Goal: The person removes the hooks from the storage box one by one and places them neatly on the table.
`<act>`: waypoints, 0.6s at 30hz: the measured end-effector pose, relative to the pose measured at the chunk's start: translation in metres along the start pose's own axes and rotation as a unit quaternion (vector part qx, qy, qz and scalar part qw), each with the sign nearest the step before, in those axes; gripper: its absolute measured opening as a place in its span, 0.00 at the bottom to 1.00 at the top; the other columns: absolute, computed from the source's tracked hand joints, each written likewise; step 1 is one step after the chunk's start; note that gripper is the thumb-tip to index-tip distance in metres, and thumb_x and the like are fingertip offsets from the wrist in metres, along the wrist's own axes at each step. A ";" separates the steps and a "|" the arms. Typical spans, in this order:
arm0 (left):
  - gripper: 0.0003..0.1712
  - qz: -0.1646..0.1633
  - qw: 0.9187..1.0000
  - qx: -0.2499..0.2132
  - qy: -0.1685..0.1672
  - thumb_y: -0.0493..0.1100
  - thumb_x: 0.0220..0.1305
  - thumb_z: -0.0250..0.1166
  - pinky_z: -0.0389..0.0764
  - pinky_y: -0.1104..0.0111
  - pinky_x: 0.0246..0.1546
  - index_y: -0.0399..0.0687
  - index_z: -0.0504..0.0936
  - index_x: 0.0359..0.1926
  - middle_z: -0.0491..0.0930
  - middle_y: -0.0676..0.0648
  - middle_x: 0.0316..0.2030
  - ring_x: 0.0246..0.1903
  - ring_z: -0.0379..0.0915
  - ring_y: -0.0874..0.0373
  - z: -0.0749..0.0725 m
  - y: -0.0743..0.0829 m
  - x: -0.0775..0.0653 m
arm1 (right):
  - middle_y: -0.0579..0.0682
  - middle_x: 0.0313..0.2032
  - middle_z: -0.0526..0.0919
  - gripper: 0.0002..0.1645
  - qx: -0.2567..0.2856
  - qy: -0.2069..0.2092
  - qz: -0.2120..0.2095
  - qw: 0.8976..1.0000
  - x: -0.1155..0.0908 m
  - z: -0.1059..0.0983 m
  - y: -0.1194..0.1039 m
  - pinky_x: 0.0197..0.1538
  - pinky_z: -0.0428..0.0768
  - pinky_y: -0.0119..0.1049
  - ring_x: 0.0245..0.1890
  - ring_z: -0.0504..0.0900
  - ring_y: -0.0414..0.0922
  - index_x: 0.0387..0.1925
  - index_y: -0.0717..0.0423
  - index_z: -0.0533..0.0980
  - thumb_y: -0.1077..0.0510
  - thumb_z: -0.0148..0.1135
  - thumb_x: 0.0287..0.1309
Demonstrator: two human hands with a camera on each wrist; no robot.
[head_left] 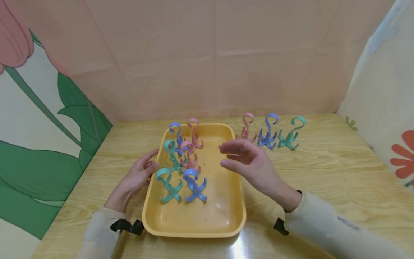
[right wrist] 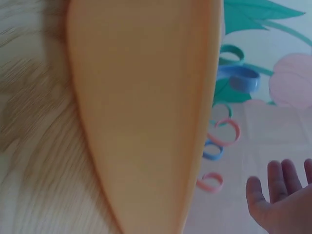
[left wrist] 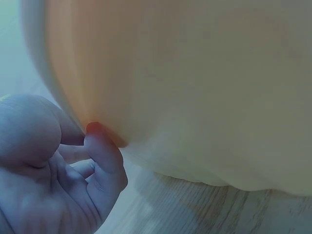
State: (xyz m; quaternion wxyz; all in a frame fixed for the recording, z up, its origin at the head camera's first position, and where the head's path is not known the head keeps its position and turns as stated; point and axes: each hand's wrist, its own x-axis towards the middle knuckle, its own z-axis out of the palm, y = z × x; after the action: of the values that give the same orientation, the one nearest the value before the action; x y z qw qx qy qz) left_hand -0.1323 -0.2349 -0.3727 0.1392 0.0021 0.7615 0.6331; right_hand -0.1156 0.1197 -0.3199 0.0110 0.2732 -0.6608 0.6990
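A yellow plastic tray (head_left: 223, 216) lies lengthwise on the table. My left hand (head_left: 138, 176) holds its left rim; in the left wrist view, thumb and fingers (left wrist: 105, 156) pinch the tray's wall (left wrist: 204, 97). Several plastic hanging hooks stand in the tray's left half, among them a blue hook (head_left: 196, 187), a green hook (head_left: 170, 189) and a pink hook (head_left: 191, 160), each with a curled top and splayed prongs. Over the tray's right rim, my right hand (head_left: 250, 163) hovers with relaxed fingers and nothing in it. The right wrist view shows these fingers (right wrist: 278, 183) above the rim.
Right of the tray, at the table's back, stand a pink hook (head_left: 248, 127), a blue hook (head_left: 268, 131) and a green hook (head_left: 291, 133) in a row. A pinkish covered wall (head_left: 213, 64) rises behind the table. Flower-patterned panels flank both sides.
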 end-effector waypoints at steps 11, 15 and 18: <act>0.34 0.004 1.000 -0.002 0.000 0.38 0.80 0.48 0.85 0.60 0.29 0.48 0.47 0.80 0.78 0.40 0.44 0.33 0.81 0.53 0.000 0.002 -0.002 | 0.55 0.52 0.83 0.24 -0.015 -0.092 0.029 0.995 0.015 0.033 0.003 0.60 0.77 0.48 0.54 0.81 0.50 0.54 0.63 0.78 0.66 0.74 0.56; 0.34 0.003 1.000 -0.005 -0.001 0.38 0.80 0.48 0.85 0.59 0.30 0.48 0.47 0.80 0.77 0.40 0.44 0.34 0.81 0.54 0.000 0.003 -0.001 | 0.53 0.51 0.84 0.25 -0.026 -0.115 0.030 0.993 0.020 0.042 0.008 0.59 0.79 0.45 0.54 0.82 0.49 0.55 0.63 0.78 0.68 0.74 0.54; 0.34 0.001 1.000 -0.003 -0.001 0.38 0.80 0.48 0.85 0.59 0.31 0.48 0.47 0.80 0.77 0.39 0.45 0.34 0.81 0.53 0.001 0.003 -0.002 | 0.51 0.51 0.84 0.26 -0.025 -0.135 0.031 0.990 0.022 0.046 0.014 0.59 0.78 0.50 0.54 0.82 0.49 0.55 0.64 0.78 0.68 0.74 0.54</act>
State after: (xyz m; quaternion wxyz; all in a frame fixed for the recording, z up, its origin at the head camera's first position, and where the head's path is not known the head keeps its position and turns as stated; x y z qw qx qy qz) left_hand -0.1311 -0.2337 -0.3697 0.1395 0.0028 0.7596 0.6352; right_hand -0.1221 0.0676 -0.3249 -0.0932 0.3443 -0.6815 0.6390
